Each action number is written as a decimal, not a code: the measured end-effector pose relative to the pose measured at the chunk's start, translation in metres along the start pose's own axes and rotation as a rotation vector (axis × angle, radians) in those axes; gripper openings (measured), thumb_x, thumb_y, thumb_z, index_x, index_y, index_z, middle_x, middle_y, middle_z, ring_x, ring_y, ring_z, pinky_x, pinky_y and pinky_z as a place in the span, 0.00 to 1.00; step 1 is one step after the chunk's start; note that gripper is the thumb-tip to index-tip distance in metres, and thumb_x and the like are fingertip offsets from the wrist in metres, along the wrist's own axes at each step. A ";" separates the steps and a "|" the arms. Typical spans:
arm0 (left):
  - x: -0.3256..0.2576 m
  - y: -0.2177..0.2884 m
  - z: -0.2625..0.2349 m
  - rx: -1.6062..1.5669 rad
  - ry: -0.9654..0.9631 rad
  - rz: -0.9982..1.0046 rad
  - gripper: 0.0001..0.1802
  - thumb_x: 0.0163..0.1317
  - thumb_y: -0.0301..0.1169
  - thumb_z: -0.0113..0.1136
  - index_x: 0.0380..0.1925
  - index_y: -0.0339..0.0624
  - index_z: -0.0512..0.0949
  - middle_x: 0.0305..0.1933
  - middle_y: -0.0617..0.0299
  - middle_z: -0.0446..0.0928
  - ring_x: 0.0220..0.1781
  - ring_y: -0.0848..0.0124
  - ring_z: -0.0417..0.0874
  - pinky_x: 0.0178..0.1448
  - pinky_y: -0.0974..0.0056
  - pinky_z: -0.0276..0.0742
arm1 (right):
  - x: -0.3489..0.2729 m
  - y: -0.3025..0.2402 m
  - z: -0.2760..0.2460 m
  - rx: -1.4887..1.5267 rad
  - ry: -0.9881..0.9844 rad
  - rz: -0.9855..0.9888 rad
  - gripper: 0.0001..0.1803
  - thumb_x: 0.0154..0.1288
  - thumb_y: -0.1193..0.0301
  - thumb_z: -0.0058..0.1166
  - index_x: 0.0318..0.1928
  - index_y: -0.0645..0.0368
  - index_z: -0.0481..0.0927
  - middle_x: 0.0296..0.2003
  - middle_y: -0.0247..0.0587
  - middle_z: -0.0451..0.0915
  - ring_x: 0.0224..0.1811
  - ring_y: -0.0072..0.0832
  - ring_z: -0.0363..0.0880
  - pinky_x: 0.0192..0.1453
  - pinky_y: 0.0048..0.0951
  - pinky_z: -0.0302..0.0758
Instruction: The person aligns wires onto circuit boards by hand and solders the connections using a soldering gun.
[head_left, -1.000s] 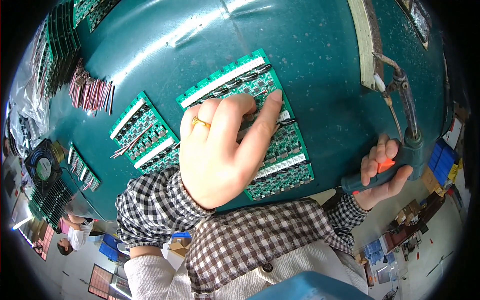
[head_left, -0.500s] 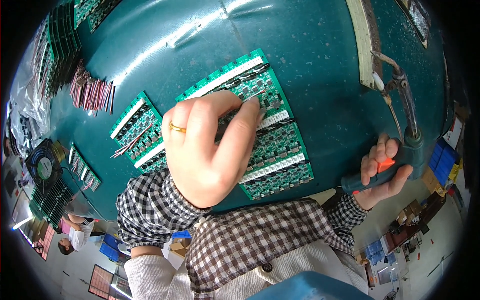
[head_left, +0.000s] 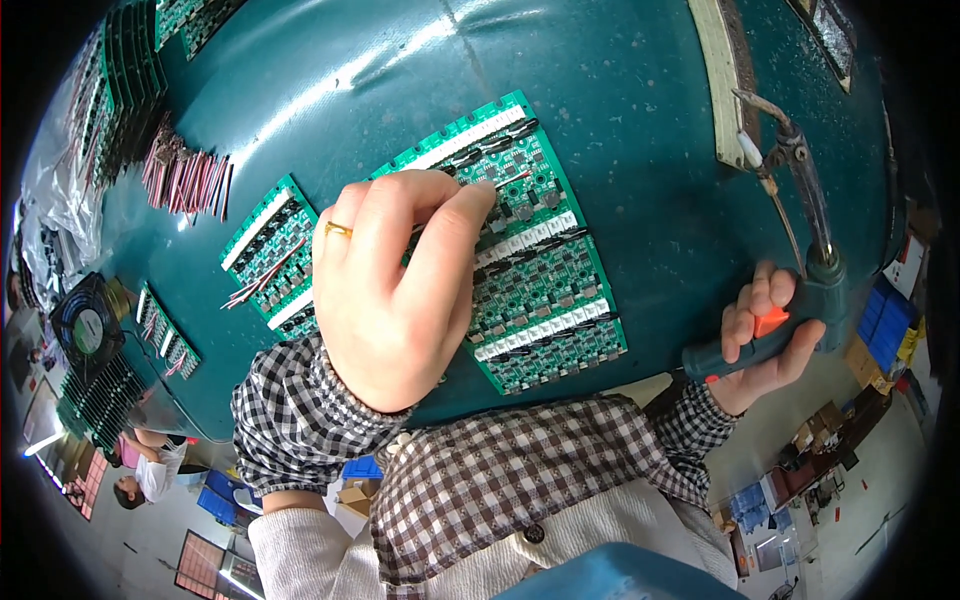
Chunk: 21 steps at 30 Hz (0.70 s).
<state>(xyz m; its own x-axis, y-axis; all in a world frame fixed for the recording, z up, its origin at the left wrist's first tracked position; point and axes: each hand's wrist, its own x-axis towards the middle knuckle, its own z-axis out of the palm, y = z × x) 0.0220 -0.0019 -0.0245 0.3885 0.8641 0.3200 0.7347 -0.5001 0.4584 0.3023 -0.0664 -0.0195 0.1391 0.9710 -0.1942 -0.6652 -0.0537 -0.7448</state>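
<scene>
My left hand, a ring on one finger, hovers over the large green circuit board panel. Its thumb and forefinger are pinched on a thin wire with a reddish end, which reaches just past the fingertips. White connector strips and black parts run in rows along that panel, partly hidden by the hand. In my right hand is a trigger-style soldering gun with an orange trigger. Its bent tip and solder feed tube point away from me, off to the right of the panel.
Left of my hand lies a smaller board panel with loose wires on it. Farther left are a wire bundle, stacked boards, a small fan and a narrow board. A wooden strip lies beyond the soldering gun.
My left hand has shifted slightly left, uncovering more of the large panel. The right hand with the soldering gun has hardly moved.
</scene>
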 end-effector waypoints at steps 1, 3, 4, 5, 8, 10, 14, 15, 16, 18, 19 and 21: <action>0.000 0.000 0.000 0.006 0.004 -0.007 0.17 0.38 0.20 0.60 0.34 0.39 0.78 0.33 0.62 0.73 0.32 0.67 0.73 0.36 0.65 0.68 | 0.000 0.000 0.000 0.001 -0.003 0.003 0.23 0.64 0.57 0.51 0.41 0.67 0.63 0.35 0.43 0.66 0.28 0.25 0.73 0.21 0.18 0.75; 0.001 0.000 -0.002 0.012 -0.006 -0.011 0.17 0.38 0.20 0.59 0.34 0.39 0.78 0.33 0.62 0.73 0.33 0.66 0.73 0.37 0.64 0.68 | 0.001 -0.001 0.000 -0.004 -0.004 0.002 0.23 0.64 0.57 0.51 0.41 0.67 0.63 0.35 0.43 0.66 0.28 0.25 0.73 0.21 0.18 0.76; 0.003 0.001 -0.003 0.018 -0.016 -0.014 0.17 0.38 0.20 0.59 0.34 0.39 0.78 0.33 0.62 0.73 0.33 0.66 0.73 0.37 0.64 0.68 | 0.001 -0.002 0.000 -0.010 -0.004 0.001 0.23 0.64 0.57 0.51 0.41 0.67 0.63 0.35 0.43 0.66 0.28 0.25 0.73 0.21 0.18 0.76; 0.003 0.001 -0.003 0.015 -0.015 -0.012 0.17 0.38 0.20 0.59 0.34 0.39 0.78 0.33 0.62 0.73 0.33 0.66 0.73 0.37 0.64 0.68 | 0.000 -0.003 0.001 -0.012 -0.002 -0.001 0.23 0.64 0.57 0.51 0.41 0.67 0.63 0.35 0.43 0.66 0.28 0.25 0.73 0.21 0.18 0.76; 0.000 0.000 -0.007 0.012 -0.027 -0.028 0.17 0.38 0.20 0.59 0.34 0.39 0.78 0.33 0.62 0.73 0.33 0.66 0.73 0.37 0.64 0.68 | 0.000 -0.002 0.002 -0.008 -0.015 0.002 0.23 0.64 0.57 0.51 0.41 0.67 0.63 0.35 0.43 0.66 0.28 0.25 0.73 0.21 0.18 0.76; 0.001 0.001 -0.006 0.005 -0.047 -0.030 0.18 0.38 0.19 0.59 0.35 0.39 0.78 0.33 0.61 0.73 0.34 0.65 0.73 0.37 0.64 0.68 | 0.001 -0.001 0.000 -0.003 -0.005 0.004 0.23 0.64 0.56 0.51 0.41 0.66 0.63 0.35 0.43 0.66 0.28 0.25 0.73 0.21 0.18 0.76; 0.000 0.002 -0.013 0.010 -0.082 -0.045 0.19 0.38 0.18 0.59 0.36 0.38 0.78 0.34 0.60 0.73 0.34 0.65 0.74 0.38 0.63 0.69 | -0.001 -0.002 -0.001 -0.014 0.005 0.000 0.23 0.64 0.56 0.51 0.41 0.66 0.63 0.35 0.43 0.66 0.28 0.25 0.74 0.22 0.18 0.76; -0.003 0.002 -0.017 0.011 -0.085 -0.063 0.19 0.38 0.18 0.60 0.36 0.38 0.78 0.35 0.60 0.74 0.35 0.65 0.74 0.39 0.63 0.69 | -0.001 -0.001 0.000 -0.011 -0.003 0.006 0.23 0.64 0.56 0.51 0.41 0.66 0.63 0.35 0.43 0.66 0.28 0.25 0.74 0.22 0.18 0.76; -0.006 0.002 -0.021 0.011 -0.089 -0.080 0.19 0.39 0.17 0.60 0.36 0.38 0.78 0.36 0.59 0.74 0.36 0.64 0.75 0.40 0.63 0.70 | 0.000 0.000 0.000 -0.009 -0.010 0.013 0.23 0.64 0.56 0.51 0.41 0.67 0.63 0.35 0.43 0.66 0.29 0.25 0.74 0.22 0.18 0.76; -0.011 0.005 -0.026 0.011 -0.080 -0.108 0.18 0.40 0.17 0.61 0.36 0.38 0.79 0.36 0.59 0.75 0.36 0.64 0.75 0.39 0.64 0.70 | -0.001 0.002 -0.008 0.016 -0.014 -0.010 0.27 0.65 0.57 0.50 0.51 0.67 0.59 0.36 0.45 0.67 0.28 0.27 0.75 0.19 0.19 0.77; -0.013 0.007 -0.029 0.008 -0.071 -0.133 0.17 0.41 0.16 0.62 0.36 0.38 0.79 0.37 0.59 0.75 0.36 0.64 0.76 0.39 0.64 0.70 | -0.002 0.002 -0.010 0.040 -0.014 -0.035 0.32 0.65 0.58 0.48 0.60 0.67 0.55 0.38 0.47 0.67 0.28 0.30 0.76 0.17 0.19 0.77; -0.015 0.013 -0.033 0.026 -0.066 -0.131 0.16 0.42 0.17 0.63 0.35 0.37 0.79 0.37 0.57 0.76 0.35 0.64 0.76 0.38 0.64 0.71 | -0.002 0.001 -0.010 0.034 -0.009 -0.039 0.32 0.66 0.58 0.48 0.60 0.67 0.55 0.38 0.47 0.67 0.28 0.30 0.76 0.17 0.19 0.77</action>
<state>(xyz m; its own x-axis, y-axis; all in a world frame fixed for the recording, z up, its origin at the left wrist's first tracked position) 0.0074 -0.0233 0.0037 0.3230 0.9243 0.2032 0.7956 -0.3814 0.4707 0.3088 -0.0709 -0.0265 0.1588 0.9743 -0.1599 -0.6838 -0.0083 -0.7296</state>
